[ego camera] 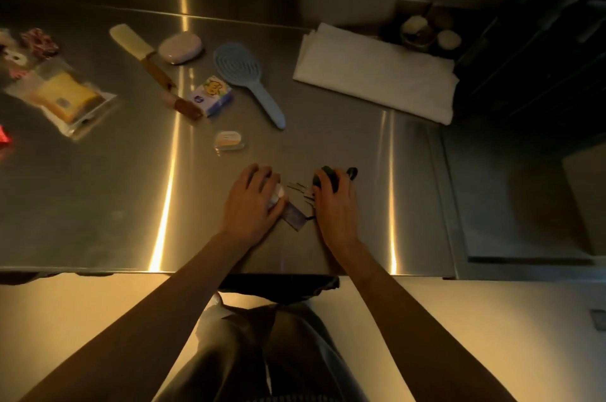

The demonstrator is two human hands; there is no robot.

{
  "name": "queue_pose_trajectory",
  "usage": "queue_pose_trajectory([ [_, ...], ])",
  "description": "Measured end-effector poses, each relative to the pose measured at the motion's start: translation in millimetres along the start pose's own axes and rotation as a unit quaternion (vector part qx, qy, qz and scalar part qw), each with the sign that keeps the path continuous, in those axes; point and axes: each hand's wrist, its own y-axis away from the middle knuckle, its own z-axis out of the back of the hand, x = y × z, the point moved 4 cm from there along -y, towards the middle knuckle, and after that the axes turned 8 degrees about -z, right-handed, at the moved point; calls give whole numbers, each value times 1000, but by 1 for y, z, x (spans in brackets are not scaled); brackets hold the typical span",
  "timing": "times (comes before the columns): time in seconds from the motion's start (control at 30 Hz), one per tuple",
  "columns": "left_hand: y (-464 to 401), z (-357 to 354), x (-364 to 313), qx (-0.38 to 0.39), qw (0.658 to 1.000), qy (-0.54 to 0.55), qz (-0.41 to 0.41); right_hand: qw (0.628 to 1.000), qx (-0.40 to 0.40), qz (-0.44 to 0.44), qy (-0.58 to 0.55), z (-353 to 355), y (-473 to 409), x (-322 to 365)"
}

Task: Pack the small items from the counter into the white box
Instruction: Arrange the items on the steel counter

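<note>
A steel table [98,205] under dim amber light. Near its front edge, the left hand [251,205] curls over a small white item [278,196], gripping it beside a small card [293,216]. The right hand [334,201] grips a dark clip [328,177]. Thin hairpins [300,188] lie between the hands. Farther back lie a blue brush [244,73], a spatula [144,57] and a white box [373,73], folded flat.
</note>
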Motion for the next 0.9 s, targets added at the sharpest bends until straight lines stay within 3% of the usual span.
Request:
queue_pose_trajectory([
  [0.47, -91, -61, -151, 36, 994, 19, -102, 994, 5, -101, 50, 88, -11, -159],
  [0.9, -124, -58, -188, 38, 987, -6, -153, 995, 15, -73, 70, 103, -18, -171],
])
